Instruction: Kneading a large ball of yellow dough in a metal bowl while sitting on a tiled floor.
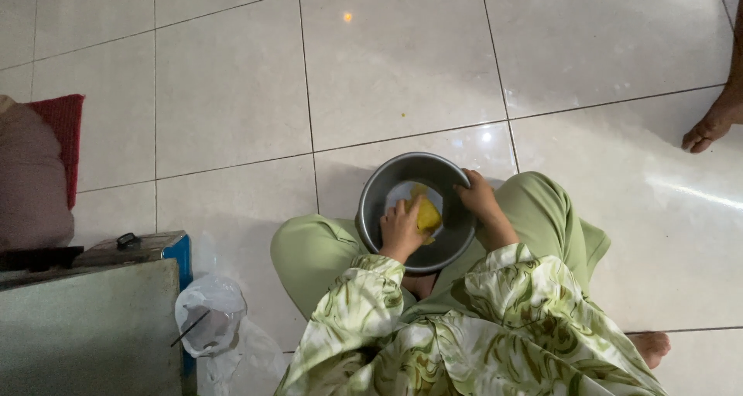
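Fingers of the right hand point(477, 196) are clamping the rim of the round grey metal bowl point(385, 183) to steady it, while inside it the left hand point(401, 227) is pressing curled fingers onto a yellow sponge point(428, 214).

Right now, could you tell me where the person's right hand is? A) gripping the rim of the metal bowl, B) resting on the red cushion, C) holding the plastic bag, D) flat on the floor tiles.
A: the right hand grips the far rim of the metal bowl on the lap, while the left hand presses a yellow piece inside it.
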